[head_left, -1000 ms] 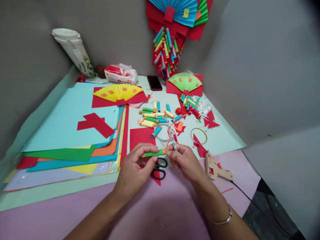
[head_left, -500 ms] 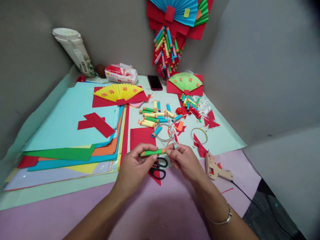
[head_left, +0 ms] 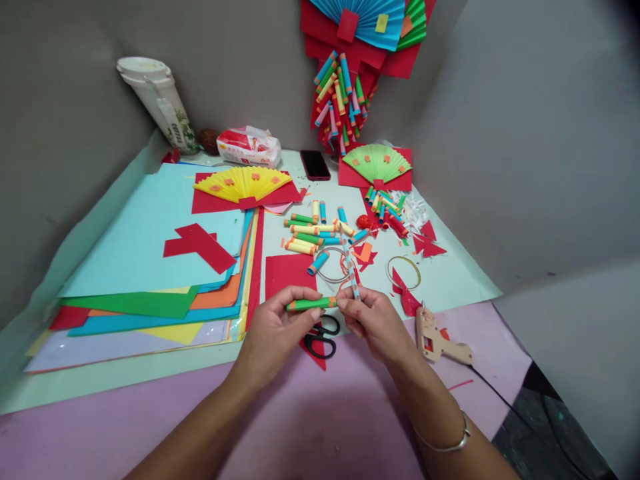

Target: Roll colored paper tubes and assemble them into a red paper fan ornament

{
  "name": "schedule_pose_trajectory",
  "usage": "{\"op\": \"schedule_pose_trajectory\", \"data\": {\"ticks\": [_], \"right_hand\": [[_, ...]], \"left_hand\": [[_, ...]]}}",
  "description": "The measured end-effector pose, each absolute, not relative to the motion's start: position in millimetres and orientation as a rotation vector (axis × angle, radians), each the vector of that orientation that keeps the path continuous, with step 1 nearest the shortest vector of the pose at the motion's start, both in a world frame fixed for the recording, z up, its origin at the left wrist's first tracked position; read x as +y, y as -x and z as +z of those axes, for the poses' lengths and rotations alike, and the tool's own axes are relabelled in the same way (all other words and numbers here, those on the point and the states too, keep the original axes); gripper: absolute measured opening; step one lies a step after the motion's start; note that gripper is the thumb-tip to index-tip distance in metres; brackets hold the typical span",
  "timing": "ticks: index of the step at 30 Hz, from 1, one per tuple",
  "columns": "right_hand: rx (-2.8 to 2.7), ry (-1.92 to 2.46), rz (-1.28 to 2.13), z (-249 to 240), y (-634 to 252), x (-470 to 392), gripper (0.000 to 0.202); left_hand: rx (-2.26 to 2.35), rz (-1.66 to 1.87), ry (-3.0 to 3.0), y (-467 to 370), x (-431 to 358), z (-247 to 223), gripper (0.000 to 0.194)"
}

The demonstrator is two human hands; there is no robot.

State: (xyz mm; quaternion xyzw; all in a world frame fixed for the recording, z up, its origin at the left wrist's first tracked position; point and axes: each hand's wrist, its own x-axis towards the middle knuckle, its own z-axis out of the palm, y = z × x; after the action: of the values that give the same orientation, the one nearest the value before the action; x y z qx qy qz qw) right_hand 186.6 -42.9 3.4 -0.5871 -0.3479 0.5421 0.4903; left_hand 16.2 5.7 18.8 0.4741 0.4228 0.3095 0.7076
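Between the thumb and fingers of my left hand (head_left: pixel 280 323) lies a small green paper roll (head_left: pixel 311 304) with orange bands at its ends. My right hand (head_left: pixel 375 323) pinches a slim pale blue stick with brownish spots (head_left: pixel 349 263), which points up and away from me. The fingertips of that hand are at the roll's right end; whether they grip it too I cannot tell. Black-handled scissors (head_left: pixel 323 347) lie below the roll, their blades mostly hidden by my left hand. Beyond my hands are several yellow, green and blue paper rolls (head_left: pixel 305 229).
A glue gun (head_left: pixel 440 340) with a cord rests at the right, near a tape ring (head_left: pixel 419 273) and red paper scraps (head_left: pixel 430 241). Coloured sheets (head_left: pixel 145 233) are stacked at the left. Behind stand a yellow fan (head_left: pixel 245 185), a green fan (head_left: pixel 377 163), a phone (head_left: pixel 315 165) and a tumbler (head_left: pixel 160 107).
The whole scene has shifted slightly to the right in view. My hands keep the same hold on the roll and the stick.
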Motion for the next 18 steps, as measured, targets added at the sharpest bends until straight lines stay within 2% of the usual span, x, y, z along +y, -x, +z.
{"op": "schedule_pose_trajectory", "data": {"ticks": [18], "right_hand": [[-0.922, 1.504, 1.303, 11.1, -179.8, -45.1, 0.017]], "left_hand": [[0.955, 0.654, -0.951, -15.1, 10.6, 9.7, 0.024]]}}
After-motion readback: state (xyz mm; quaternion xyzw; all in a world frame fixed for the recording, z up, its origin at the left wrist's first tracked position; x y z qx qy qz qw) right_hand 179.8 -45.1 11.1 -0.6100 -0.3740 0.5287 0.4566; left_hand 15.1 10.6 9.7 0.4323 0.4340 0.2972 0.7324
